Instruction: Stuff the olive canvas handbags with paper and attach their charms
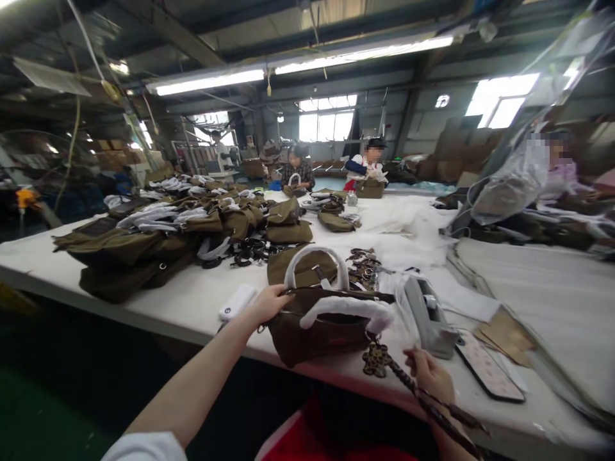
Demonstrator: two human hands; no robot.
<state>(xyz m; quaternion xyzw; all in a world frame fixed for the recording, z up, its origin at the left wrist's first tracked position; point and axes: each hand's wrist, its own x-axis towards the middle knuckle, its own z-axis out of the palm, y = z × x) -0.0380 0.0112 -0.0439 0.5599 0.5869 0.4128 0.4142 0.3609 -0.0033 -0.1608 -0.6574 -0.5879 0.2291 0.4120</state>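
Note:
An olive-brown handbag (pixel 312 333) stands at the near edge of the white table, its two handles (pixel 346 307) wrapped in white padding. My left hand (pixel 273 303) grips the bag's upper left rim. To the right of the bag, my right hand (pixel 430 371) has its fingers pinched together; what they hold is too small to make out. A dark braided strap (pixel 408 379) passes by that hand and over the wrist. At the strap's end, a leopard-patterned flower charm (pixel 377 360) hangs in front of the bag's lower right corner.
A large pile of olive bags (pixel 158 243) covers the table's left side. Near the bag lie a white device (pixel 237 302), a grey tape dispenser (pixel 427 314), a phone (pixel 489 365) and a heap of patterned charms (pixel 362 266). Several people work farther back.

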